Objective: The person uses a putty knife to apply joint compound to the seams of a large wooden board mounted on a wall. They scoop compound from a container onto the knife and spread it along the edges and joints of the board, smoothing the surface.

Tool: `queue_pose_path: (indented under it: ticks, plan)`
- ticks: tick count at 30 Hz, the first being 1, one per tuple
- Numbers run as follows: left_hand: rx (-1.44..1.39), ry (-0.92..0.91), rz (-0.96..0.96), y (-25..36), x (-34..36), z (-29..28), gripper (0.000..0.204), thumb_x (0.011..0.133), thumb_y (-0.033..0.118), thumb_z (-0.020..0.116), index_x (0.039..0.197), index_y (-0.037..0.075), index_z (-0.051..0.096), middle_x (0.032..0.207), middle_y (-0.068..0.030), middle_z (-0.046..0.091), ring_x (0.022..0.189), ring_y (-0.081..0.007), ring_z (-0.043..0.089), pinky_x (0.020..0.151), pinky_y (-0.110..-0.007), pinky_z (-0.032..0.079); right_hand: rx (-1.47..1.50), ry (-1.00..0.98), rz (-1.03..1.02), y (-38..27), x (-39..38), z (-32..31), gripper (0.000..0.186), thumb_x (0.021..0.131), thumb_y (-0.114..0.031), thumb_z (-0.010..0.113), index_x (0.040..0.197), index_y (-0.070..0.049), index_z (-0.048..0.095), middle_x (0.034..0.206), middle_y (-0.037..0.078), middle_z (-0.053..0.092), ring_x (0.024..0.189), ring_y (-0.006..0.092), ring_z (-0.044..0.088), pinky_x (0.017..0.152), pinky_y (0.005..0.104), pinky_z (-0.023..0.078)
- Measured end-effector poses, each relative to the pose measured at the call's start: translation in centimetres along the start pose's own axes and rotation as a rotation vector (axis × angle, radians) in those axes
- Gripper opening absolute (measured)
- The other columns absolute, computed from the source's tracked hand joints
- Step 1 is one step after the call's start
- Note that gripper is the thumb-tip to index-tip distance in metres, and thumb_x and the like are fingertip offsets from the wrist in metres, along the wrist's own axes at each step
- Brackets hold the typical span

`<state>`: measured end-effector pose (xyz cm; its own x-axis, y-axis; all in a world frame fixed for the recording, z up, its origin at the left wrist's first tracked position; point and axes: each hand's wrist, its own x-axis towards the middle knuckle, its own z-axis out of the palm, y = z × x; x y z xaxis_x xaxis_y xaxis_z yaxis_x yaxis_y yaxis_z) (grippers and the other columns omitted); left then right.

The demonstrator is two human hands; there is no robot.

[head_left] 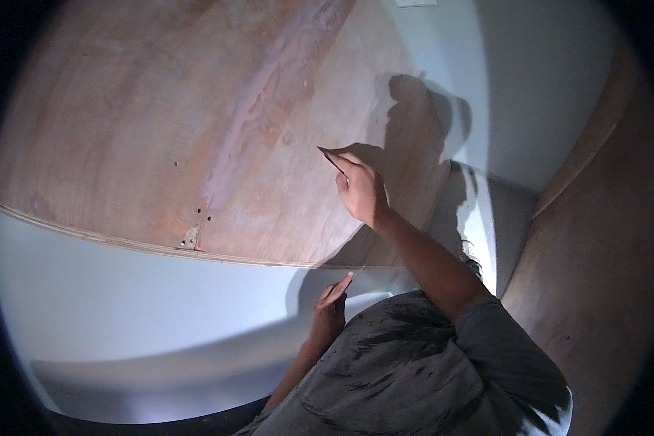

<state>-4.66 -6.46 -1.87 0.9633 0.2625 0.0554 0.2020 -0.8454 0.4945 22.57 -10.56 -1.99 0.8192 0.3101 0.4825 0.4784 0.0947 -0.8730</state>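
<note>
My right hand (pixel 360 189) grips a flat, dark-edged tool like a putty knife (pixel 330 156), raised in front of a plywood panel (pixel 116 116). A long pinkish filler streak (pixel 240 138) runs down the panel, ending by small dark holes and a metal plate (pixel 191 238) at the lower edge. My left hand (pixel 330 309) is just below the panel's edge, its fingers closed on a thin flat tool (pixel 355 272), seen almost edge-on and too small to tell clearly.
A pale wall (pixel 123 305) continues below the panel, and another (pixel 545 87) stands at the right. A brown wooden board (pixel 574 276) runs along the far right. Grey floor (pixel 512 225) shows between, near my foot. My shadow falls across the panel.
</note>
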Motion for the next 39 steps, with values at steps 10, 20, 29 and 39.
queue_pose_path:
  ticks: [10,20,29,39]
  plan:
    - [-0.081,0.008,-0.232,-0.2,-2.9,-0.5,0.052,0.097,-0.004,0.051,0.146,0.014,0.053,0.117,-0.0242,0.065,0.105,-0.0404,0.066,0.09,-0.044,0.052,-0.236,0.029,0.019,-2.9,-1.1,3.6,0.062,0.082,-0.001,0.067,0.142,0.002,0.051,0.129,0.014,0.054,0.116,0.0348,0.057,0.098,0.0417,0.051]
    - [-0.043,-0.096,-0.146,-0.2,0.2,0.5,0.054,0.097,-0.003,0.053,0.147,0.017,0.051,0.12,-0.0238,0.065,0.105,-0.0412,0.066,0.09,-0.045,0.052,-0.098,-0.098,-0.049,-1.8,0.1,-0.2,0.056,0.086,0.003,0.061,0.14,-0.005,0.055,0.135,0.014,0.058,0.116,0.0338,0.062,0.1,0.0399,0.051]
    - [-0.065,-0.111,-0.069,1.2,2.8,0.6,0.057,0.093,-0.007,0.055,0.146,0.014,0.052,0.128,-0.0231,0.063,0.114,-0.0415,0.064,0.096,-0.044,0.053,-0.046,-0.231,-0.126,-0.2,0.7,-1.4,0.058,0.085,0.003,0.059,0.143,-0.005,0.053,0.131,0.017,0.06,0.122,0.0371,0.057,0.101,0.0434,0.051]
    - [-0.67,0.229,-0.285,-2.6,2.1,0.8,0.039,0.103,0.015,0.059,0.137,-0.003,0.053,0.118,-0.0102,0.065,0.106,-0.02,0.064,0.095,-0.036,0.055,-0.126,-0.307,-0.186,-0.5,-1.3,1.8,0.052,0.086,-0.002,0.056,0.138,0.0,0.053,0.12,0.021,0.06,0.113,0.0375,0.06,0.093,0.0477,0.053]
